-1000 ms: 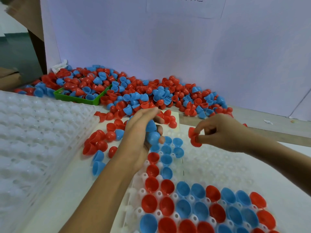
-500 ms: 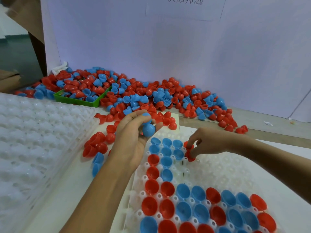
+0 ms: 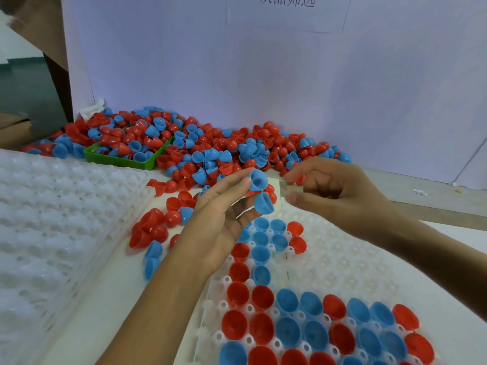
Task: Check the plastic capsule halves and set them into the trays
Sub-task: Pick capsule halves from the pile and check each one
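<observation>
My left hand (image 3: 221,219) grips two blue capsule halves (image 3: 259,191) at its fingertips, one above the other, over the far end of the white socket tray (image 3: 342,262). My right hand (image 3: 340,191) hovers just right of them, thumb and forefinger apart and nothing held between them. The tray holds several red and blue halves, open side up, in its near rows and left column. Two red halves (image 3: 296,237) sit at the far end of the filled part. A big pile of loose red and blue halves (image 3: 237,148) lies along the back wall.
A stack of empty white trays (image 3: 52,219) fills the left side. A green bin (image 3: 118,160) full of halves sits in the pile at back left. Loose halves (image 3: 155,233) lie between the stack and the tray. A lilac board (image 3: 263,75) stands behind.
My right hand lowered a red half into the tray, let go of it, and rose empty toward my left hand. My left hand shifted its blue halves out to its fingertips.
</observation>
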